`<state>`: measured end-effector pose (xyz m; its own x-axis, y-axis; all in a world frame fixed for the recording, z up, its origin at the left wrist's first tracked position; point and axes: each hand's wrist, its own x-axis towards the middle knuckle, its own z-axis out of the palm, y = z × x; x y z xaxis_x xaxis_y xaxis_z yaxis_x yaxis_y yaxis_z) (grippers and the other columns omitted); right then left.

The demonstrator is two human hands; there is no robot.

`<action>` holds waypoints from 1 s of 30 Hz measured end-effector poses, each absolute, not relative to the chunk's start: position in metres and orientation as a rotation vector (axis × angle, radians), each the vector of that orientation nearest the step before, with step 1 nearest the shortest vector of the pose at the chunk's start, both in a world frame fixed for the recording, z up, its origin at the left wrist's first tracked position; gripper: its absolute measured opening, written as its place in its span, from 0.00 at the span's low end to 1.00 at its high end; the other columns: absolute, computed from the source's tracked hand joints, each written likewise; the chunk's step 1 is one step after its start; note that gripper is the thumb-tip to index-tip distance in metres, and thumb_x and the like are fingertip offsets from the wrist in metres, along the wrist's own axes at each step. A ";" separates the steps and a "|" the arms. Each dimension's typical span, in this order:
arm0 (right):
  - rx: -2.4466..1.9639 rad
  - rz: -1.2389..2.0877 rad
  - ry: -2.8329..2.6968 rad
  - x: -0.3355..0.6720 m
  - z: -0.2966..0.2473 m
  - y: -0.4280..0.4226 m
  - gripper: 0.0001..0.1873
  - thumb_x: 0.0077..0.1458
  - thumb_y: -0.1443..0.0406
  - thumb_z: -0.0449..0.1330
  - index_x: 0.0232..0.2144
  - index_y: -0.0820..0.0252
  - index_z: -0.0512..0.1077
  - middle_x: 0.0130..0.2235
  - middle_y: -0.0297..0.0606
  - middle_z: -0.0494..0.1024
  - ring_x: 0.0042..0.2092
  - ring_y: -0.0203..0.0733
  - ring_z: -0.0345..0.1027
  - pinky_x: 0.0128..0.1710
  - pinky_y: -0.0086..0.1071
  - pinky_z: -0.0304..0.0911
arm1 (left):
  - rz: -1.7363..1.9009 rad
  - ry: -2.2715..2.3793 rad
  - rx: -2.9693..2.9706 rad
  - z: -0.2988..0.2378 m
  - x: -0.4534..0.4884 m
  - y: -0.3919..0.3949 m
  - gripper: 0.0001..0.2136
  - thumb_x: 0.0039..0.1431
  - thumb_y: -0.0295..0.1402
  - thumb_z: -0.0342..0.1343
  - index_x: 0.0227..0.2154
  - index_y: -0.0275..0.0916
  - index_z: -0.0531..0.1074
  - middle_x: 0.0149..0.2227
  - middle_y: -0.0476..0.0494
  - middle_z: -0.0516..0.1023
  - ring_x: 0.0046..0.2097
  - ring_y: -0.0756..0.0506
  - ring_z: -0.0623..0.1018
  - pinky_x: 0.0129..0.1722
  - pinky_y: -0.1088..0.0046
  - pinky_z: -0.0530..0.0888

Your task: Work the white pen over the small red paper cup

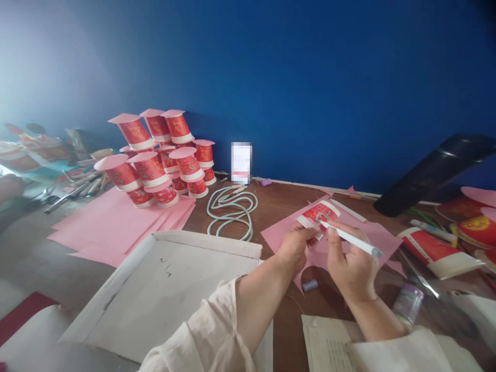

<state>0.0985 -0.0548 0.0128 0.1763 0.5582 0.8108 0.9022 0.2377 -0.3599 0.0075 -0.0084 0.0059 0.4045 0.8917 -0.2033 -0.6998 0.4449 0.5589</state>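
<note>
My left hand [296, 245] is closed on a red and white paper cup [318, 212], which lies tilted on its side over a sheet of pink paper [372, 243]. In my right hand [354, 263] is a white marker pen [356, 241], gripped like a pencil. Its tip points left and meets or nearly meets the cup; exact contact is hard to see. Fingers hide the cup's lower part. A curved cut-out edge shows in the pink sheet below my hands. Just beneath it on the table lies a small grey cylinder [310, 285], perhaps a pen cap.
Stacked red cups with pink paper tops [147, 168] stand at left beside pink sheets [93, 222]. A coiled pale cable [232, 209], a blurred-out upright screen [242, 163] and a white box lid [186, 279] are nearer. Right: a black bottle [430, 175], scissors [424, 281], a flattened cup [434, 253], a jar [408, 302].
</note>
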 end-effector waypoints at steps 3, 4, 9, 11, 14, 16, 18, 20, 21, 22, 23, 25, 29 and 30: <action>-1.440 -0.436 -1.495 0.099 0.013 -0.055 0.11 0.57 0.63 0.55 0.39 0.62 0.73 0.36 0.45 0.78 0.40 0.43 0.72 0.43 0.38 0.66 | 1.040 0.516 0.435 0.004 0.008 -0.008 0.12 0.33 0.29 0.66 0.28 0.36 0.77 0.30 0.45 0.77 0.32 0.50 0.72 0.37 0.72 0.63; -1.435 -0.433 -1.503 0.099 0.013 -0.055 0.10 0.57 0.63 0.55 0.39 0.62 0.73 0.36 0.44 0.78 0.40 0.43 0.72 0.43 0.37 0.66 | 1.040 0.515 0.438 0.004 0.008 -0.008 0.12 0.33 0.29 0.66 0.28 0.36 0.77 0.30 0.45 0.77 0.32 0.50 0.72 0.37 0.72 0.63; -1.437 -0.449 -1.494 0.099 0.013 -0.055 0.10 0.57 0.64 0.55 0.38 0.62 0.73 0.36 0.44 0.78 0.39 0.43 0.72 0.42 0.37 0.67 | 1.044 0.511 0.464 0.001 0.009 -0.007 0.12 0.34 0.29 0.65 0.28 0.36 0.77 0.31 0.45 0.77 0.32 0.50 0.72 0.37 0.73 0.64; -1.441 -0.449 -1.485 0.099 0.013 -0.055 0.10 0.57 0.63 0.55 0.38 0.63 0.73 0.36 0.45 0.78 0.40 0.43 0.72 0.42 0.37 0.67 | 1.046 0.509 0.473 0.001 0.010 -0.007 0.13 0.34 0.29 0.65 0.28 0.36 0.77 0.31 0.45 0.77 0.32 0.50 0.72 0.37 0.73 0.64; -1.440 -0.439 -1.488 0.099 0.014 -0.055 0.10 0.57 0.63 0.55 0.38 0.62 0.73 0.36 0.45 0.78 0.40 0.43 0.72 0.42 0.37 0.67 | 1.052 0.511 0.490 -0.001 0.010 -0.007 0.12 0.34 0.29 0.65 0.28 0.36 0.77 0.31 0.45 0.77 0.33 0.49 0.72 0.38 0.72 0.64; -1.440 -0.432 -1.485 0.098 0.014 -0.055 0.10 0.57 0.63 0.54 0.38 0.62 0.73 0.37 0.45 0.78 0.40 0.44 0.72 0.42 0.38 0.67 | 1.056 0.509 0.511 -0.002 0.011 -0.007 0.12 0.35 0.30 0.65 0.28 0.36 0.77 0.30 0.45 0.77 0.34 0.49 0.72 0.38 0.72 0.65; -1.433 -0.419 -1.497 0.099 0.014 -0.055 0.10 0.57 0.63 0.54 0.38 0.62 0.72 0.37 0.45 0.78 0.40 0.44 0.72 0.43 0.39 0.67 | 1.057 0.506 0.530 -0.004 0.011 -0.007 0.11 0.36 0.30 0.65 0.28 0.37 0.77 0.30 0.45 0.77 0.33 0.49 0.72 0.39 0.71 0.65; -1.428 -0.404 -1.516 0.099 0.013 -0.055 0.10 0.57 0.63 0.54 0.38 0.62 0.72 0.37 0.44 0.78 0.40 0.44 0.72 0.43 0.38 0.67 | 1.056 0.500 0.541 -0.004 0.011 -0.007 0.11 0.37 0.30 0.65 0.29 0.37 0.77 0.29 0.45 0.76 0.32 0.49 0.71 0.39 0.71 0.65; -1.431 -0.404 -1.519 0.099 0.013 -0.055 0.10 0.57 0.63 0.55 0.39 0.62 0.72 0.37 0.44 0.78 0.40 0.43 0.72 0.43 0.38 0.67 | 1.056 0.496 0.541 -0.004 0.011 -0.007 0.11 0.37 0.30 0.65 0.29 0.37 0.77 0.29 0.45 0.76 0.32 0.49 0.71 0.39 0.71 0.65; -1.437 -0.410 -1.515 0.100 0.013 -0.055 0.10 0.57 0.64 0.55 0.39 0.62 0.72 0.37 0.44 0.78 0.40 0.43 0.72 0.42 0.37 0.67 | 1.054 0.495 0.537 -0.003 0.011 -0.007 0.11 0.37 0.30 0.65 0.29 0.37 0.77 0.29 0.45 0.76 0.32 0.49 0.71 0.39 0.71 0.65; -1.442 -0.419 -1.508 0.100 0.012 -0.055 0.10 0.57 0.64 0.55 0.39 0.62 0.72 0.37 0.43 0.78 0.40 0.43 0.72 0.42 0.37 0.67 | 1.052 0.495 0.530 -0.003 0.011 -0.007 0.11 0.36 0.30 0.65 0.29 0.37 0.77 0.29 0.45 0.76 0.32 0.49 0.71 0.39 0.71 0.64; -1.448 -0.435 -1.491 0.100 0.012 -0.056 0.09 0.57 0.64 0.55 0.38 0.62 0.72 0.37 0.43 0.78 0.40 0.42 0.72 0.42 0.35 0.67 | 1.050 0.497 0.519 -0.001 0.010 -0.008 0.12 0.35 0.29 0.66 0.28 0.36 0.77 0.28 0.45 0.76 0.32 0.49 0.72 0.39 0.71 0.64; -1.424 -0.417 -1.516 0.100 0.013 -0.055 0.09 0.57 0.65 0.56 0.39 0.62 0.73 0.37 0.44 0.78 0.40 0.43 0.72 0.43 0.37 0.67 | 1.049 0.501 0.534 -0.001 0.011 -0.008 0.11 0.36 0.29 0.65 0.29 0.36 0.77 0.28 0.46 0.75 0.30 0.51 0.70 0.38 0.71 0.64; -1.420 -0.410 -1.520 0.099 0.013 -0.054 0.09 0.56 0.65 0.56 0.39 0.63 0.73 0.37 0.44 0.78 0.41 0.43 0.72 0.43 0.37 0.66 | 1.050 0.501 0.541 -0.002 0.011 -0.008 0.11 0.37 0.29 0.65 0.28 0.36 0.77 0.28 0.46 0.75 0.29 0.51 0.69 0.38 0.71 0.64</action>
<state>0.0994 -0.0540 0.0126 0.1606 0.5663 0.8084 0.8960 0.2599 -0.3601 0.0107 -0.0075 -0.0023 0.4112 0.9025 -0.1279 -0.6666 0.3935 0.6331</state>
